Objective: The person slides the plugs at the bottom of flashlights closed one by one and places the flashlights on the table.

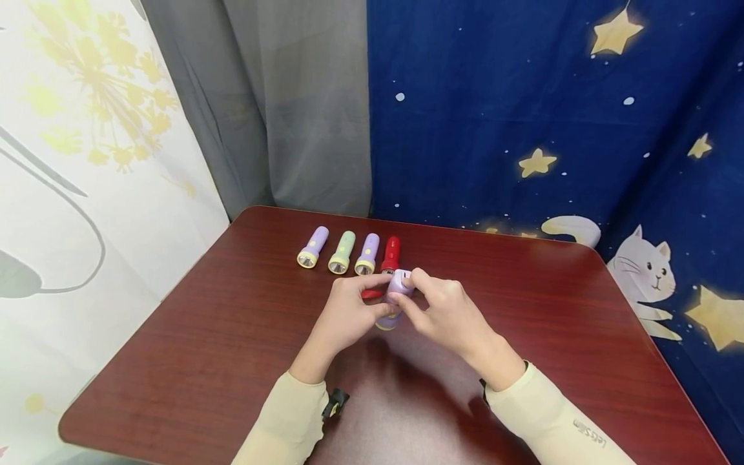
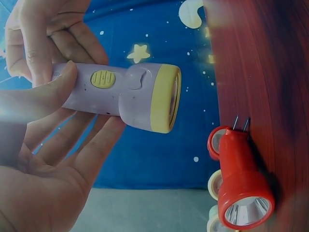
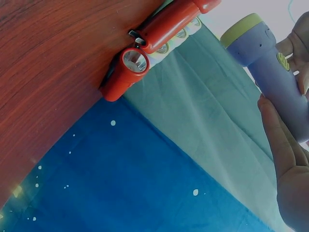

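Observation:
A light purple flashlight [image 2: 137,96] with a yellow rim and yellow switch is held above the table. My left hand [image 1: 349,310] grips its body, thumb on the switch side and fingers underneath, as the left wrist view shows. At the tail end, the thumb and fingers of my right hand [image 1: 450,310] pinch the flashlight. A dark slot shows on that tail in the head view. Just beyond the hands lies a red flashlight [image 2: 241,159], two metal prongs sticking out of its tail; the hands partly cover it in the head view.
Behind the hands, a row on the brown table [image 1: 232,336] holds a purple flashlight [image 1: 314,247], a green flashlight [image 1: 343,250], another purple flashlight [image 1: 368,252] and an upright-pointing red flashlight [image 1: 392,250]. Curtains [image 1: 453,161] hang along the table's far edge.

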A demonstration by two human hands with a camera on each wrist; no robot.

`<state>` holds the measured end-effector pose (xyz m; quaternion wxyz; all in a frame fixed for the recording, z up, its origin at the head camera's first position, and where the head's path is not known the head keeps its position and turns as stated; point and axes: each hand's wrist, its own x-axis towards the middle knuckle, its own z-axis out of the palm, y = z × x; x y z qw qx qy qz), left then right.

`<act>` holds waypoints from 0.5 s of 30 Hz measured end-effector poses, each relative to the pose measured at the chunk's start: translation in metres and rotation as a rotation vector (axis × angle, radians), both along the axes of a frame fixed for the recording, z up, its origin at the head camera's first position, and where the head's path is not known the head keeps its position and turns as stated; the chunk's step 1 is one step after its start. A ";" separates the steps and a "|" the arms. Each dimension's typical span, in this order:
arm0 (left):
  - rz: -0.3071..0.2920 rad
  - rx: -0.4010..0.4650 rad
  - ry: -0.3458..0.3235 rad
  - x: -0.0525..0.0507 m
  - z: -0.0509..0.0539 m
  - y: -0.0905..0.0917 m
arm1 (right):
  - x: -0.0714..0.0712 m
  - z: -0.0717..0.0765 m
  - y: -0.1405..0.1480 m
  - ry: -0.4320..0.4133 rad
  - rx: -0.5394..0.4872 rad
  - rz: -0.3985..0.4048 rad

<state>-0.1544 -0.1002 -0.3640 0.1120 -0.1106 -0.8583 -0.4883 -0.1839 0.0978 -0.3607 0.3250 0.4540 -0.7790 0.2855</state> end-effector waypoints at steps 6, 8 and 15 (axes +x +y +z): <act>-0.010 0.017 -0.005 0.001 0.002 -0.002 | 0.000 0.000 0.001 -0.071 -0.019 0.018; -0.016 0.032 -0.012 0.001 0.003 -0.002 | 0.001 0.001 0.002 -0.145 -0.025 0.015; -0.001 0.123 -0.033 -0.001 0.004 -0.005 | 0.004 -0.001 0.003 -0.481 0.006 -0.026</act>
